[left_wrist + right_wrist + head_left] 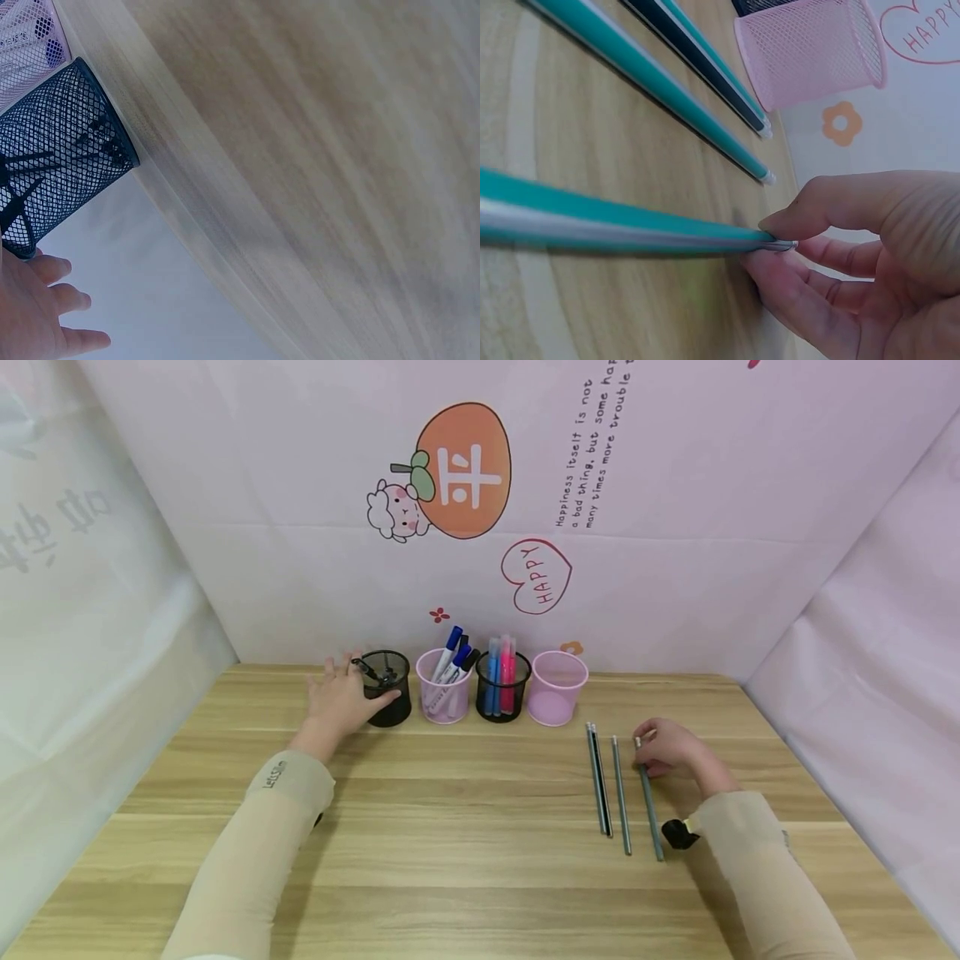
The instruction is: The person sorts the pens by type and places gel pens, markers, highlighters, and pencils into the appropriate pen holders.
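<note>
My left hand [337, 700] is at the left side of a black mesh cup [392, 706], its thumb along the front and its other fingers spread. In the left wrist view the fingers [67, 300] extend past the rim of that cup, which holds several black items. At the right, my right hand [670, 748] pinches a green-and-silver pencil [651, 814] at its white-tipped end, between thumb and fingers. To its left lie another green pencil [622, 802] and a close pair, a green pencil [595, 777] and a dark pencil [602, 785].
Beside the black cup stand a pink mesh cup [423, 703] with blue- and black-capped markers, a second black mesh cup [517, 713] with blue and pink pens, and a pink mesh cup [553, 702]. Behind them rises a printed white backdrop [300, 527].
</note>
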`<state>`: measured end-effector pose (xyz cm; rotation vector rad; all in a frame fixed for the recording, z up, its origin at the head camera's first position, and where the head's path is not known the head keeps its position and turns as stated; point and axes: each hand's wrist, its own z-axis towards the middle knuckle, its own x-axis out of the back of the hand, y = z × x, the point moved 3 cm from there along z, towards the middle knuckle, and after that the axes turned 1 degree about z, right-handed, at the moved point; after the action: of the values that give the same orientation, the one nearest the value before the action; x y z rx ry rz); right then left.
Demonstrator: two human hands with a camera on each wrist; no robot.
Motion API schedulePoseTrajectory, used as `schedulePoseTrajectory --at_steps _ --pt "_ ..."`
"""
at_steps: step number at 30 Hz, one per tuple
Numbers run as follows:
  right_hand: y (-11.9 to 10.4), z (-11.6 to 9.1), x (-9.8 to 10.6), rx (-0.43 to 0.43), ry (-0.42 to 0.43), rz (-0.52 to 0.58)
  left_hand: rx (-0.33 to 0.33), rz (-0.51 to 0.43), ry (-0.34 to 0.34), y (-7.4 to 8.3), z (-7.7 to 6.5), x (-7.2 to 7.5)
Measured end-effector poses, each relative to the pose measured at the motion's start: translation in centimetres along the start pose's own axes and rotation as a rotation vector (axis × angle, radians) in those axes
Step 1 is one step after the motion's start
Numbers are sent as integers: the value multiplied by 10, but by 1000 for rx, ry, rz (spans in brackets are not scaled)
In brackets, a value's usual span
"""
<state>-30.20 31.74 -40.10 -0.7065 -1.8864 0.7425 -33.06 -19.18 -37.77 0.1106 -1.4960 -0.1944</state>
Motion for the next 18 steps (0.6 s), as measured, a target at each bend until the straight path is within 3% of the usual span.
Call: schedulePoseTrajectory --at_steps 18 --pt "14 1 19 68 -4 231 -4 8 -10 1 0 2"
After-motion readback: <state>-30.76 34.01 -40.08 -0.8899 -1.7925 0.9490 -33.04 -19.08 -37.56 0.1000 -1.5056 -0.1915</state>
